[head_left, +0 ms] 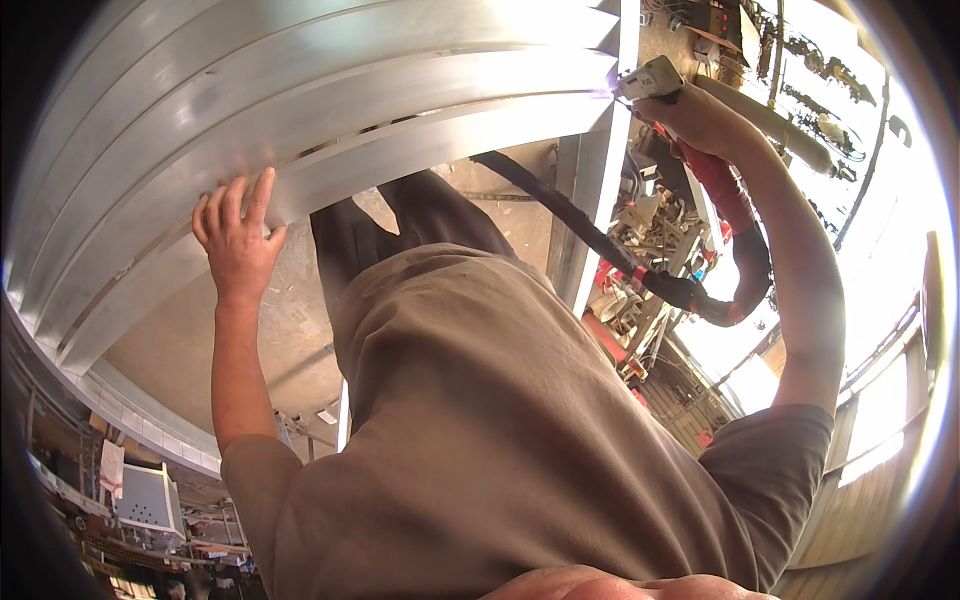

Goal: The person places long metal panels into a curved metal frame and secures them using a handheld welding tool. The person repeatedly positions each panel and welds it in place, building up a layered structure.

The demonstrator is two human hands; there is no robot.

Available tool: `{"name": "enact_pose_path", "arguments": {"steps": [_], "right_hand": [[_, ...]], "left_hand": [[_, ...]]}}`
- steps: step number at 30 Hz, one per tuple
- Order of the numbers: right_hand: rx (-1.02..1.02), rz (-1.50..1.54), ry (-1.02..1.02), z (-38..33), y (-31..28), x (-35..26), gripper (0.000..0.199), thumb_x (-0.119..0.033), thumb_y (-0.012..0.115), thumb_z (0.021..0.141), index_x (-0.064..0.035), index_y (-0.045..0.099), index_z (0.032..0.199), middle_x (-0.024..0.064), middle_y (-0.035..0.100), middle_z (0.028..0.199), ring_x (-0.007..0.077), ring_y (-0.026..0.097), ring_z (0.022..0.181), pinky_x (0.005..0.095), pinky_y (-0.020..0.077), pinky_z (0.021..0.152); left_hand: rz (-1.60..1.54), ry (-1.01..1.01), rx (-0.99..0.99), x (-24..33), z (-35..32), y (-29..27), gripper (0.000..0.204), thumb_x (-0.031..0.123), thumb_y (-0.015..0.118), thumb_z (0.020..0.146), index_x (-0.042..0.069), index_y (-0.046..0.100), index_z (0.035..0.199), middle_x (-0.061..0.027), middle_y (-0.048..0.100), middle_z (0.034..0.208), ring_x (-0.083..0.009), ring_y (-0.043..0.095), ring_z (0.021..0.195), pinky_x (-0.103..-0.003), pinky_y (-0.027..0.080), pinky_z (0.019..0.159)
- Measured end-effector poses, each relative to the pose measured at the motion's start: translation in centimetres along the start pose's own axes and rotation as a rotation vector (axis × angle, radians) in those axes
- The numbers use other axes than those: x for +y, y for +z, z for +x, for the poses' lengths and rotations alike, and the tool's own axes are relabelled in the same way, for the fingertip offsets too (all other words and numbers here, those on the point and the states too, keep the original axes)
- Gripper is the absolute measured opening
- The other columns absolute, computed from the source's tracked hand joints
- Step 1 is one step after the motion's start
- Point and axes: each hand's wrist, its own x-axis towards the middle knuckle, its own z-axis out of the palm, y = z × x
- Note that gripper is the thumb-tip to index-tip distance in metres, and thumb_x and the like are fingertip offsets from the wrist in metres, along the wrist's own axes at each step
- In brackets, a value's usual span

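- Our left hand (238, 238) lies flat on the lower edge of a long metal rail (400, 160), palm against the metal, fingers spread and pointing up, thumb set apart to the right; it holds nothing.
- Our right hand (703, 118) is closed around the handle of a welding torch (652, 78), fingers wrapped tight, wrist bent so that the torch head points left.
- The torch tip sits at the joint where the rails meet an upright metal post (592, 200), and a small bright violet glow shows right at that spot.
- The rails belong to a metal frame (250, 90) of several parallel pale bars, which runs from the upper right down to the lower left and bends with the lens.
- A black hose (610, 250) with a red sleeve near the handle leaves the torch, loops down beside our right forearm and passes behind the post toward the left.
- Our brown shirt (500, 430) fills the lower middle of the view, with dark trousers above it and a concrete floor (300, 330) beyond.
- To the right of the post we see a heap of workshop clutter (650, 240) with red and white parts, too jumbled to tell apart.
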Motion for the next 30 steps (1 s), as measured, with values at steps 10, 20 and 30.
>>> {"name": "enact_pose_path", "arguments": {"steps": [10, 20, 30], "right_hand": [[0.014, -0.044, -0.003, 0.2, -0.2, 0.8, 0.042, -0.040, 0.063, 0.097, -0.0008, 0.069, 0.112, 0.0047, 0.067, 0.078, 0.0136, 0.066, 0.058, 0.0293, 0.0553, 0.054], [0.260, 0.288, 0.047, -8.3, -1.7, -0.3, 0.039, -0.038, 0.066, 0.101, -0.0026, 0.066, 0.117, 0.0033, 0.067, 0.086, 0.0106, 0.063, 0.068, 0.0273, 0.0539, 0.060], [0.251, 0.570, 0.173, -8.6, 1.8, 7.8, 0.037, -0.037, 0.062, 0.099, -0.0050, 0.065, 0.117, 0.0047, 0.064, 0.077, 0.0138, 0.062, 0.061, 0.0308, 0.0508, 0.056]], "left_hand": [[0.016, 0.005, -0.020, -0.1, 0.0, 0.1, 0.099, 0.020, 0.093, 0.063, 0.030, 0.049, 0.150, -0.0014, 0.051, 0.136, -0.0240, 0.048, 0.128, -0.052, 0.032, 0.117], [0.030, 0.029, -0.011, 0.3, 0.4, -0.2, 0.097, 0.021, 0.093, 0.063, 0.027, 0.051, 0.149, -0.0027, 0.051, 0.136, -0.0248, 0.048, 0.128, -0.052, 0.033, 0.115], [0.053, 0.030, -0.034, 0.5, 0.4, -0.5, 0.096, 0.022, 0.093, 0.063, 0.026, 0.051, 0.149, -0.0040, 0.051, 0.136, -0.0268, 0.047, 0.129, -0.053, 0.032, 0.116]]}}
